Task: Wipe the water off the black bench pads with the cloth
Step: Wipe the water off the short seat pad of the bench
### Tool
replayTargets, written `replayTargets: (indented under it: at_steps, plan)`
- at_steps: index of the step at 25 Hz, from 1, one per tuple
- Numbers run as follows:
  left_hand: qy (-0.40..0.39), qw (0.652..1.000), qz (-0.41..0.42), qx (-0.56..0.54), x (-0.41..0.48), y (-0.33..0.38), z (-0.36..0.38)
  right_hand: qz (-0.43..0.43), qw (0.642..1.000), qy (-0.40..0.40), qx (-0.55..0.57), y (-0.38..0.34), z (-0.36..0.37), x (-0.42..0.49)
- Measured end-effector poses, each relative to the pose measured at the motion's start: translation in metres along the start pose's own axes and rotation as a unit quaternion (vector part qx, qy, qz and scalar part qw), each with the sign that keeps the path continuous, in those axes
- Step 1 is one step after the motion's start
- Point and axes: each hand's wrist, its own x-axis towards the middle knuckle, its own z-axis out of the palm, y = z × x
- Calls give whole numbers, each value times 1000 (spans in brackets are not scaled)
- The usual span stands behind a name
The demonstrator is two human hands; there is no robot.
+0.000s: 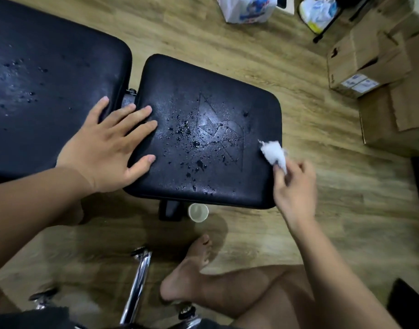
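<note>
I had my right hand (295,188) pinching the white cloth (273,151) at the right edge of the small pad (180,79), my left hand (104,146) flat and open across its left edge. The droplets (194,141) lay between, left of the cloth; the wet larger pad (61,55) filled the upper left.

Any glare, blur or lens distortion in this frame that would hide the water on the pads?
Head view: glare whitens the small pad around its logo and the large pad at left, masking droplets there; right hand and cloth are motion-blurred; wide-angle distortion bows the frame edges; left hand is sharp.
</note>
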Motion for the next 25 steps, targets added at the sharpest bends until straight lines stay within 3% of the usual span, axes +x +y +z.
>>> replayTargets:
  at_steps: [4,8,11,14,18,22,25]
  plan:
    - [-4,1000,1,-2,3,-1,0,13,999,-37,-25,5,-14,-27]
    - [-7,1000,5,12,0,-1,0,2,997,-22,-70,-27,8,64]
    - [-19,1000,2,2,3,-1,-2,26,998,-45,-38,-45,29,145]
    - [-14,1000,3,2,1,-2,-2,48,998,-21,-20,-52,40,164]
    - [-22,1000,-3,7,0,0,-2,46,998,-17,-50,-47,21,74]
    - [-33,999,-4,17,2,0,-1,43,998,-39,-2,-39,-14,-51]
    - [-38,999,-7,21,0,-2,0,52,998,-8,17,-39,-7,-48]
